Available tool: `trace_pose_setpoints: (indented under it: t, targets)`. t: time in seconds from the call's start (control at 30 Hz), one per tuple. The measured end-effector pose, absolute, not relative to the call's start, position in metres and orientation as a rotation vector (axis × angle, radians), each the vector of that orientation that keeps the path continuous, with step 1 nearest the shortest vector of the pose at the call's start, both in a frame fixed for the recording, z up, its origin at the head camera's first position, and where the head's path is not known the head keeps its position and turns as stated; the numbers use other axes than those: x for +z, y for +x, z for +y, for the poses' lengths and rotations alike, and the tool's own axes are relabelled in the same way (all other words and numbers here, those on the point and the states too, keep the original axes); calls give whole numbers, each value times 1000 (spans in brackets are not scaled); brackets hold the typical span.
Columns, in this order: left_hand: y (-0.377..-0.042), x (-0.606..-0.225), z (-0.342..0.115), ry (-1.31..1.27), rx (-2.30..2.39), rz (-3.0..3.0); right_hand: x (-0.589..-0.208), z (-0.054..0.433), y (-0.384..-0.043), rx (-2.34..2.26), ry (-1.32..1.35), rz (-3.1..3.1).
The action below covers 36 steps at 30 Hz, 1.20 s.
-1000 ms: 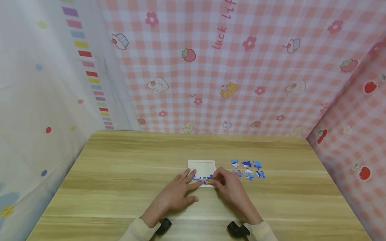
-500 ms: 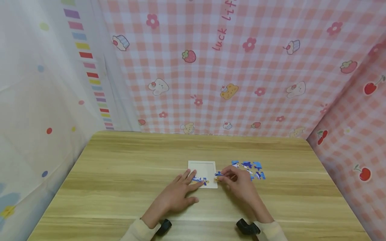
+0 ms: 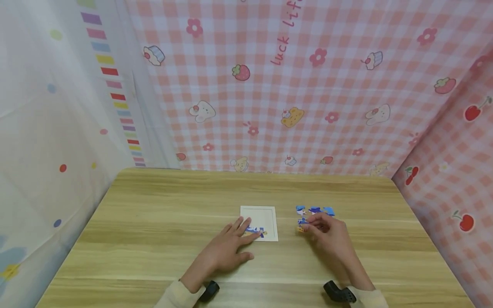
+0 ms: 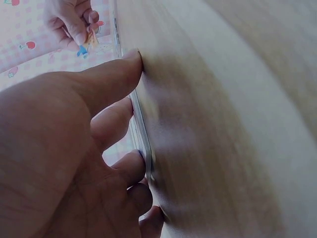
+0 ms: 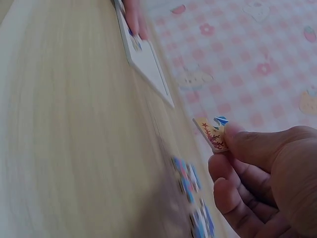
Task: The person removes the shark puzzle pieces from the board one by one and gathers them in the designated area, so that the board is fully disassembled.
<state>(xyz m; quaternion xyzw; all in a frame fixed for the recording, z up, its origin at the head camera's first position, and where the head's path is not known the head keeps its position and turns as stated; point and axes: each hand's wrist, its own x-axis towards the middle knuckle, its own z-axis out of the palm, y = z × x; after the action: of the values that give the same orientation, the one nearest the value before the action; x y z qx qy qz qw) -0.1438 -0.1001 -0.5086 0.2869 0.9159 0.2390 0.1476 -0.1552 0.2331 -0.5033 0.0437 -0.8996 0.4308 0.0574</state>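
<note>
My right hand (image 3: 332, 233) pinches a jigsaw puzzle piece (image 5: 212, 135) between thumb and fingers, raised above the table. The right wrist view shows its yellow part with red coral-like shapes and a blue corner. My left hand (image 3: 230, 246) lies with fingers spread over the lower left of a white square puzzle tray (image 3: 265, 216). Under and beside its fingertips, joined blue and yellow pieces (image 3: 255, 231) fill part of the tray's bottom row. Its thumb rests on the wood in front of the tray.
Loose blue puzzle pieces (image 3: 315, 210) lie on the wooden table (image 3: 154, 222) to the right of the tray, partly hidden by my right hand. Pink checked cloth (image 3: 250, 94) hangs behind the table, with more cloth at both sides.
My right hand has lifted the blue and yellow piece off the tray's lower right and carried it right, over the loose pieces. My left hand has stayed in place.
</note>
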Motion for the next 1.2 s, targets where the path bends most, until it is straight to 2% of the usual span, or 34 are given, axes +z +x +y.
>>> trace_pose_setpoints:
  t: [0.8, 1.2]
  targets:
    - [-144, -511, -100, 818, 699, 2632, -515, 311, -134, 1122, 22, -2754]
    - [-145, -511, -100, 814, 722, 2622, -516, 316, -132, 890, -1, -2859]
